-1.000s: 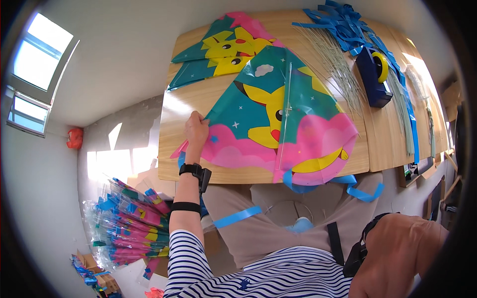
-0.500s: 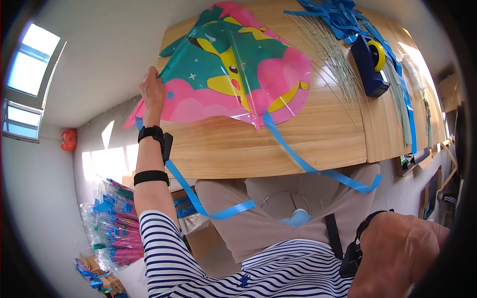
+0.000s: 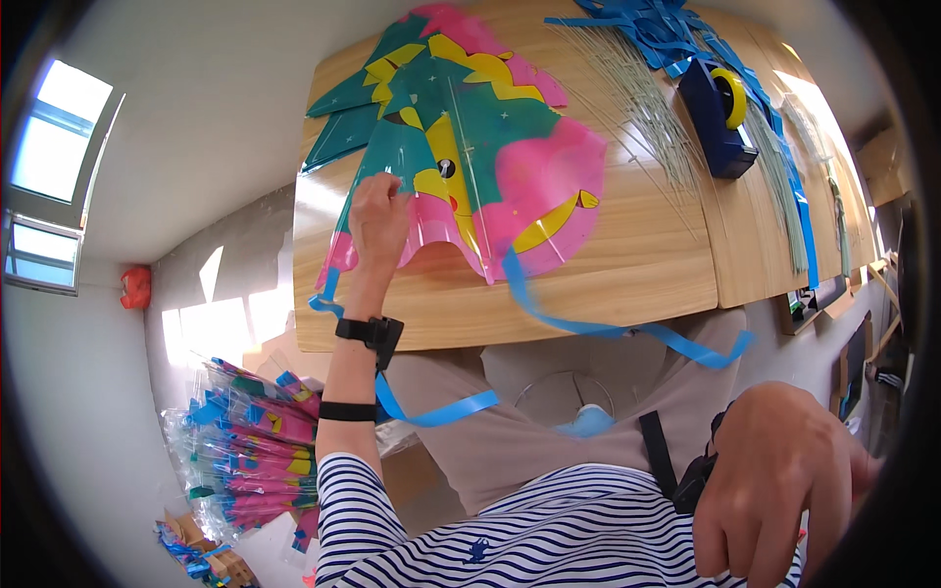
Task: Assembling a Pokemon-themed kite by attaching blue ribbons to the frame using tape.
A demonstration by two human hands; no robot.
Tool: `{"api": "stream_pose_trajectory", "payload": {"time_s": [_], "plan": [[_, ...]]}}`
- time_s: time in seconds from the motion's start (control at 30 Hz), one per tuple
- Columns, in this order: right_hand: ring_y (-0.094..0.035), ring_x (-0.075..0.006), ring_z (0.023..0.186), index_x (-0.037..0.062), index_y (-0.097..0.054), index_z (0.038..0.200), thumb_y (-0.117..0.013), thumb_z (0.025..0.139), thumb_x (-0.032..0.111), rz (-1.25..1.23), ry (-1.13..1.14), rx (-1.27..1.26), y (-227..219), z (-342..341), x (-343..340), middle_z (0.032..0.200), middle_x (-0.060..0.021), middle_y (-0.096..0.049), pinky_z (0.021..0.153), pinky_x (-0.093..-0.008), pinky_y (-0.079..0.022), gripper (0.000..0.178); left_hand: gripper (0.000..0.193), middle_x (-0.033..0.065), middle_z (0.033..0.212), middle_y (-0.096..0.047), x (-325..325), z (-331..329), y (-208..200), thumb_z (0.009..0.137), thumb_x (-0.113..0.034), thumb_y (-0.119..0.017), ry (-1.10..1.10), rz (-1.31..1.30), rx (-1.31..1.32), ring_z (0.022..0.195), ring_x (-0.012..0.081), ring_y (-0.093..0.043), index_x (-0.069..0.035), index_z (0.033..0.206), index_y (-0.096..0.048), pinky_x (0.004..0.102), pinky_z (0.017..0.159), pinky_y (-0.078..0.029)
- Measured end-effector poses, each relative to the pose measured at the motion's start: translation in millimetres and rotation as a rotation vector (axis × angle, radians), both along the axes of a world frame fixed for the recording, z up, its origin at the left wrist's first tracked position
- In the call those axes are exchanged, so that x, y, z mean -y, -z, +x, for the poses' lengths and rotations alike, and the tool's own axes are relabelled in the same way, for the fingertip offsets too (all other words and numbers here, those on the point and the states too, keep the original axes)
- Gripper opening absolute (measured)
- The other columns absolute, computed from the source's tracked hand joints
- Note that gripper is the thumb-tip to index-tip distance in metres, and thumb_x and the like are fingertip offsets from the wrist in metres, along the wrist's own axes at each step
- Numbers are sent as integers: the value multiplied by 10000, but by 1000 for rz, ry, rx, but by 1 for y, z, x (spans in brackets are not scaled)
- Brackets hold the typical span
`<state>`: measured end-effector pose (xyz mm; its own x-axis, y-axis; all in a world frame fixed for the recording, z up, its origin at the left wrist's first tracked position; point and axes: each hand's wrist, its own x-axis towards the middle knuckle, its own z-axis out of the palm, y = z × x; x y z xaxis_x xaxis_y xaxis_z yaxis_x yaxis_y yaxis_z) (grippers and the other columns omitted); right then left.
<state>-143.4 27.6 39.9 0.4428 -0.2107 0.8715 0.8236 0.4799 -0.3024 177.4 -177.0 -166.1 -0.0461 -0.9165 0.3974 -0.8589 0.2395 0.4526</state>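
Note:
A kite of thin plastic film (image 3: pixel 470 147), green and pink with a yellow cartoon figure, lies on the wooden table. My left hand (image 3: pixel 378 220) is closed on its left part, with the film bent and rippled around the fingers. Blue ribbon tails (image 3: pixel 598 328) trail from the kite's near side; one hangs over the table edge, another passes behind my left wrist. My right hand (image 3: pixel 774 470) is raised near the camera at lower right, apart from the kite. Its fingers are curled down, and whatever they may hold is hidden.
A blue tape dispenser (image 3: pixel 720 127) with a yellow roll stands right of the kite, beside thin pale sticks (image 3: pixel 652 127). Blue ribbons (image 3: pixel 652 34) are heaped at the far edge. Packed kites in clear bags (image 3: pixel 260 441) are piled at lower left.
My left hand has moved right and nearer, folding the kite's left wing inward, and the kite has shifted slightly. My right hand has turned, with its fingers now showing and pointing down.

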Motion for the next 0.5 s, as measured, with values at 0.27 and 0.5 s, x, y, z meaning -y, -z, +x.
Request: {"api": "stream_pose_trajectory", "payload": {"time_s": [0.27, 0.5], "plan": [[-516, -151, 454, 28, -673, 1268, -329, 1084, 476, -9, 57, 23, -14, -7, -29, 676, -180, -577, 440, -304, -349, 594, 202, 150, 896, -683, -41, -77, 31, 779, -110, -772, 110, 192, 132, 838, 317, -677, -36, 946, -687, 417, 741, -532], [-595, -234, 747, -44, -652, 1076, -698, 918, 357, -275, 342, -634, 49, -37, -3, 840, -131, -597, 645, -349, -466, 433, 316, 141, 1040, -640, -49, -39, 50, 788, -217, -786, -55, 271, 106, 1037, 350, -611, -74, 1039, -659, 483, 866, -484]]}}
